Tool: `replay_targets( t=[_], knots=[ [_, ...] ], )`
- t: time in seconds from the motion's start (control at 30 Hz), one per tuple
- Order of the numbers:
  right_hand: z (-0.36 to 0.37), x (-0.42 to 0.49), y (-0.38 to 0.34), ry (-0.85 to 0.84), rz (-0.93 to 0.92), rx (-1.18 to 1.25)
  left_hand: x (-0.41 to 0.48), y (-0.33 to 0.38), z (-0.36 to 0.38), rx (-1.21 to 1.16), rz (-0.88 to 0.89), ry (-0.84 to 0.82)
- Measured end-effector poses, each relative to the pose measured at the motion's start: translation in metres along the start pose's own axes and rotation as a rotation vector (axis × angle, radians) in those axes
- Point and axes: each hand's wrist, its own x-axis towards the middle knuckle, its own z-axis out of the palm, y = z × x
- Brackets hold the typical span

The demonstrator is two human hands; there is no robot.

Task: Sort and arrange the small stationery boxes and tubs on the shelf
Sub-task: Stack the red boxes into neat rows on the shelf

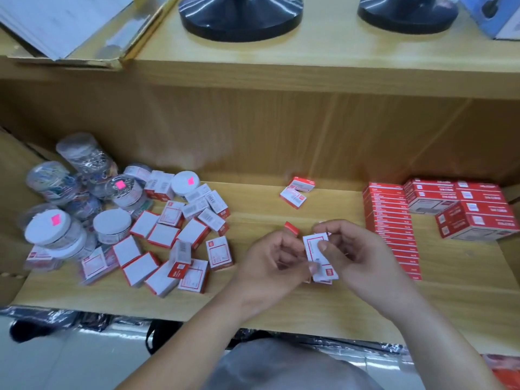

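Both my hands meet over the middle of the wooden shelf [281, 302]. My right hand [354, 257] and my left hand [271, 263] together grip a small stack of red-and-white boxes [319, 257], held upright between the fingers. A red box edge [291, 228] pokes up behind my left hand. A loose heap of the same small boxes [168, 243] lies at the left. Clear round tubs with white lids [84, 198] crowd the far left. Two small boxes [297, 191] lie alone at the back.
A neat row of red boxes [391, 223] runs front to back at the right, with larger red cartons [461, 206] stacked beside it. Above, the upper shelf carries two black round bases [240, 15] and a flat cardboard box with papers [70, 29].
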Motion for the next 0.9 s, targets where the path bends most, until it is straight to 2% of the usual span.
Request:
replay_targets(
  t=[0.1,0.27,0.37,0.6,0.67,0.9],
  knots=[
    [0.007,-0.001,0.001,-0.051,0.011,0.033,0.0,-0.008,-0.001,-0.036,0.009,0.031],
    [0.013,-0.014,0.004,0.069,0.096,0.1,-0.007,-0.014,-0.006,-0.201,-0.013,0.044],
    [0.009,-0.037,0.017,0.084,0.148,0.082,-0.006,-0.02,-0.005,-0.228,-0.03,-0.007],
    [-0.041,-0.094,0.069,0.305,0.266,-0.163,0.013,-0.046,0.04,0.4,0.116,-0.227],
    [-0.057,-0.103,0.079,0.385,0.251,-0.256,0.016,-0.043,0.057,0.496,0.169,-0.266],
    [-0.069,-0.089,0.108,0.588,0.156,-0.442,0.021,-0.038,0.098,0.781,0.381,-0.228]
  ],
)
